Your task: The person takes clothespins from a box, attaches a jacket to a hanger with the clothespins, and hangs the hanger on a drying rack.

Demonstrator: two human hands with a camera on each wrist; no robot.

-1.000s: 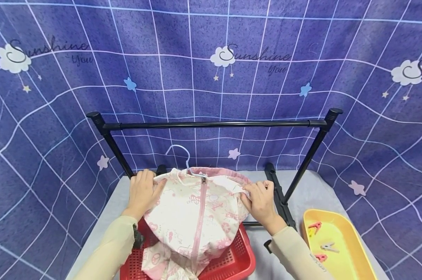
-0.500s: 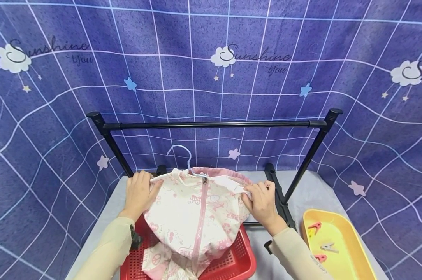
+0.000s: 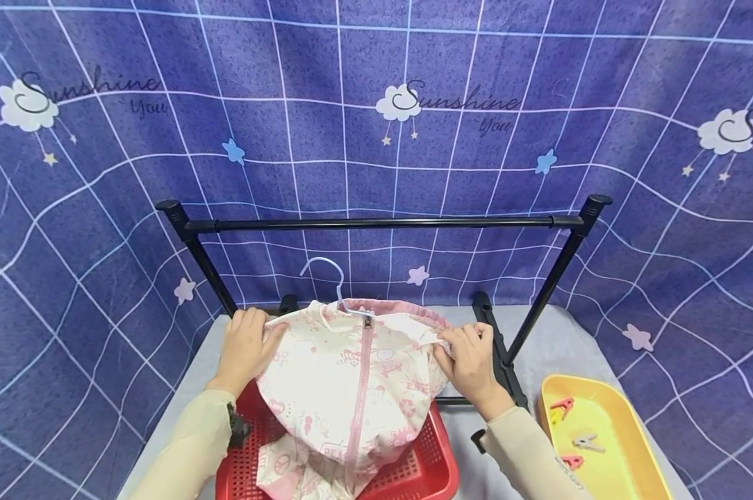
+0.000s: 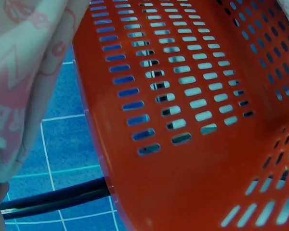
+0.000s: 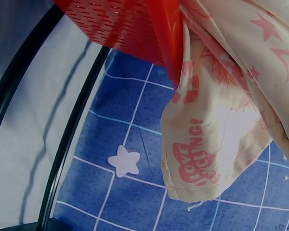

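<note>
A white jacket [image 3: 326,375] with pink prints and a pink zipper is spread between both hands, its lower part drooping into a red basket [image 3: 435,458]. At the jacket's left shoulder edge, my left hand [image 3: 242,351] pinches the cloth between thumb and fingers. On the other side my right hand [image 3: 470,361] pinches the opposite shoulder edge. Out of the neck opening rises the hook of a light blue hanger [image 3: 339,278]; most of the hanger is hidden inside the jacket. The right wrist view shows a hanging printed part of the jacket [image 5: 197,159] beside the basket.
Behind the jacket stands a black rack with a horizontal bar [image 3: 376,223] and a slanted post [image 3: 545,292]. A yellow tray [image 3: 626,430] with several clothespins lies at the right. A patterned blue curtain [image 3: 376,139] surrounds the grey tabletop [image 3: 564,340].
My left hand has shifted slightly left along the shoulder edge. The hanger hook and jacket have drifted a little to the right; the right hand has barely moved and keeps its hold.
</note>
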